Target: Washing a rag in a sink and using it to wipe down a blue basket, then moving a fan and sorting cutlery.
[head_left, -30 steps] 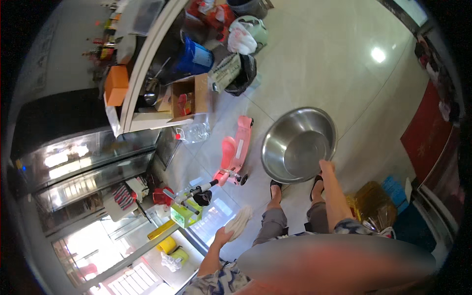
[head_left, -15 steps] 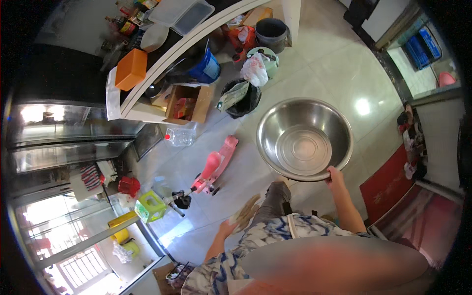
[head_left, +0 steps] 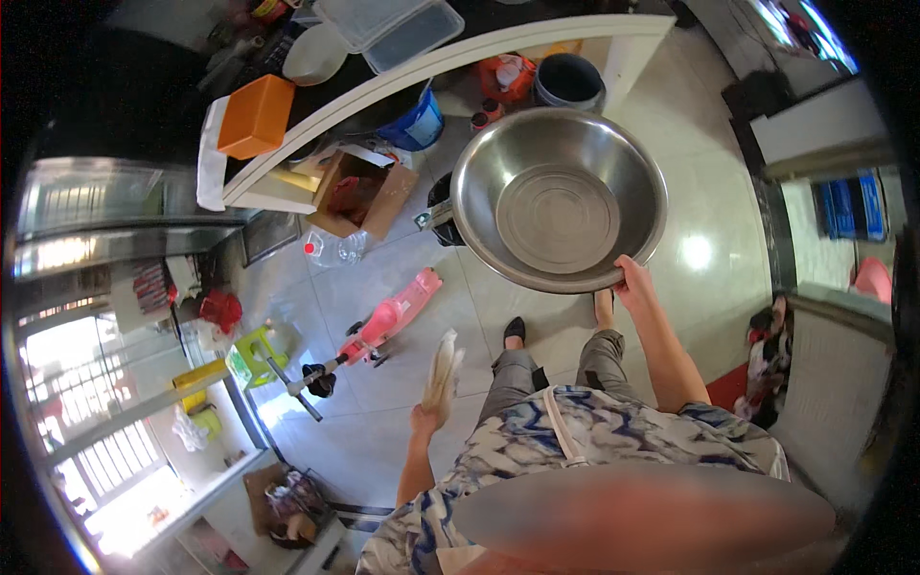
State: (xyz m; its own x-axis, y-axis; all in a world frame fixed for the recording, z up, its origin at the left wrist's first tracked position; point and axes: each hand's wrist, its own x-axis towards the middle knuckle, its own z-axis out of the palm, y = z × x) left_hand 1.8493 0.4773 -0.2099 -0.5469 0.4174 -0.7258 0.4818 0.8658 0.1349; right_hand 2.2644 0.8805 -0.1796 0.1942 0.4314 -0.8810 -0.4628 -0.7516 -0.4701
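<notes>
My right hand (head_left: 632, 281) grips the near right rim of a large round stainless-steel basin (head_left: 561, 216), fingers closed over the edge. The basin is held out in front of me above the floor, tilted so that its bare inside faces me. At my left side, my left hand (head_left: 425, 418) is closed around the lower end of a flat, pale beige bundle (head_left: 444, 376) that stands up from the fist. I cannot make out what the bundle is. Beyond the basin's left rim, a black-lined bin (head_left: 443, 218) is mostly hidden.
A pink child's scooter (head_left: 398, 311) stands front left, near a green stool (head_left: 251, 356). Farther off are a clear plastic bottle (head_left: 333, 247), an open cardboard box (head_left: 362, 196), a blue bucket (head_left: 415, 123) and a dark grey bucket (head_left: 569, 79). An orange container (head_left: 256, 116) sits on the counter.
The basin has moved away from me and left in view, now covering most of the bin. My left hand has brought the beige bundle from slanted to nearly upright. The whole view has shifted.
</notes>
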